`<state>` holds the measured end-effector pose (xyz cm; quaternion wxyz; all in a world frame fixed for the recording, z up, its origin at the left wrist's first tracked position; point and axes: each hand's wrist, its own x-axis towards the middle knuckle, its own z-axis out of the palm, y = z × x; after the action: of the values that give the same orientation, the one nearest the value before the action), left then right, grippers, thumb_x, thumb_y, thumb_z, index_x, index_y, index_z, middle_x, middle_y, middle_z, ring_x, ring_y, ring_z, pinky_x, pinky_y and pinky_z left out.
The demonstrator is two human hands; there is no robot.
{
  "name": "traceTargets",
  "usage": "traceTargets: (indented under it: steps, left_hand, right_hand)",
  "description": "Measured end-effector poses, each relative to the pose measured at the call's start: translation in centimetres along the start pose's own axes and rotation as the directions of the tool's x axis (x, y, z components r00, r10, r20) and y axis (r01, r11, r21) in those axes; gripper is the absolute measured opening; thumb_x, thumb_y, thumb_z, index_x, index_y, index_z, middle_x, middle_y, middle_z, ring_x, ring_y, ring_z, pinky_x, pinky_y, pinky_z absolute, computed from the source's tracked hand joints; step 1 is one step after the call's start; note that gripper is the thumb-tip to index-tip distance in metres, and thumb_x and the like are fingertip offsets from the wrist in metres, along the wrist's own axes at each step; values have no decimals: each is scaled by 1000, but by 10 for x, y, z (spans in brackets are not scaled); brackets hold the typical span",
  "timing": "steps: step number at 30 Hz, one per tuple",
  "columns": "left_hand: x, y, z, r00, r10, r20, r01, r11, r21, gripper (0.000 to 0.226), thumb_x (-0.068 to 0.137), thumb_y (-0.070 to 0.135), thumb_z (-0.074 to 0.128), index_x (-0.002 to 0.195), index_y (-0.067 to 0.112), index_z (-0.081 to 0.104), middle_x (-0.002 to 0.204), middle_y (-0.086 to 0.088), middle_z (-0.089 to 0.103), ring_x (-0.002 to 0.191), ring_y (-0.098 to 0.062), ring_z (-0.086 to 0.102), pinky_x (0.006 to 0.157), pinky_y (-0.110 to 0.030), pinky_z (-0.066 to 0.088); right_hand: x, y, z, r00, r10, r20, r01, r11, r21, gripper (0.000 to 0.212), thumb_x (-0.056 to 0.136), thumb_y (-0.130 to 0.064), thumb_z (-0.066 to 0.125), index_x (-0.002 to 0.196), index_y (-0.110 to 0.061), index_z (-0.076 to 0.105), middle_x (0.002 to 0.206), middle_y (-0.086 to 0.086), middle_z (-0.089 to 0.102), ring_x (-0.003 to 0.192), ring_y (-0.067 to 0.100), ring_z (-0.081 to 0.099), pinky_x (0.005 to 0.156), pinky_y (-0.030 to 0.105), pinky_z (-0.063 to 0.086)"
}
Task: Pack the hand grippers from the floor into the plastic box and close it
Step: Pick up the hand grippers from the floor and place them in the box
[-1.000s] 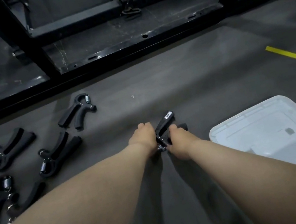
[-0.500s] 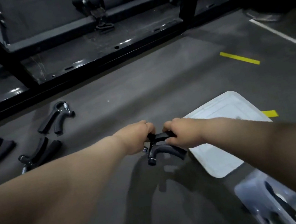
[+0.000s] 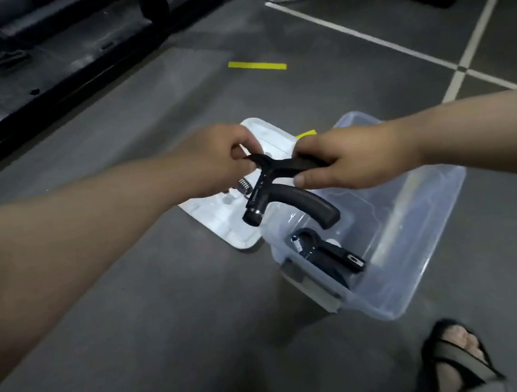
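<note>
A black hand gripper [image 3: 283, 191] hangs in the air above the near left corner of the clear plastic box [image 3: 426, 237]. My left hand [image 3: 220, 157] pinches its upper end. My right hand [image 3: 342, 158] is closed around one of its handles, and the other handle curves down toward the box. A second black hand gripper [image 3: 323, 253] with a steel spring lies inside the box at its near left. The white lid [image 3: 219, 215] lies flat on the floor just left of the box, partly hidden by my hands.
A black metal gym frame [image 3: 44, 70] runs along the far left. Yellow tape marks [image 3: 257, 65] and white lines [image 3: 395, 42] cross the grey floor. A sandalled foot [image 3: 462, 360] stands near the bottom right, close to the box.
Both hands carried the hand gripper to the right, from the bare floor to above the box. The view swung right, so the hand grippers on the floor at left are out of sight.
</note>
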<state>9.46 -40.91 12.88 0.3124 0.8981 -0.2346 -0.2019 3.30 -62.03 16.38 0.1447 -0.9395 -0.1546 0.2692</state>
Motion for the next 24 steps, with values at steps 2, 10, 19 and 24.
traceTargets:
  steps: [2,10,19,24]
  left_hand:
    - [8,27,10,998,28,47,-28,1000,4,16,89,20,62,100,31,66,90,3,70,74,-24,71,64,-42,62]
    - [55,81,79,953,80,293,-220,845,486,24,92,13,56,114,22,55,94,4,53,87,-20,54,60,-28,40]
    - [99,66,158,946,-17,323,-164,836,524,21,88,3,50,104,14,58,95,-6,56,80,-28,54,63,-31,39]
    - [128,56,186,964,-63,257,-27,943,333,28,95,8,50,121,13,56,121,-12,59,105,-32,58,77,-26,36]
  right_hand:
    - [-26,21,-2,996,53,75,-61,993,103,22,95,-43,53,93,-21,50,84,3,58,78,20,58,74,37,49]
    - [-32,85,21,916,206,345,-192,979,-75,14,95,-36,56,91,-26,47,83,-4,61,75,14,58,69,30,47]
    - [20,136,83,844,307,440,-218,945,-243,23,101,-19,46,115,-2,52,90,5,58,78,19,52,46,14,37]
    - [43,171,85,789,385,478,-213,902,-375,22,99,-14,49,117,-5,57,116,15,61,93,23,54,64,26,47]
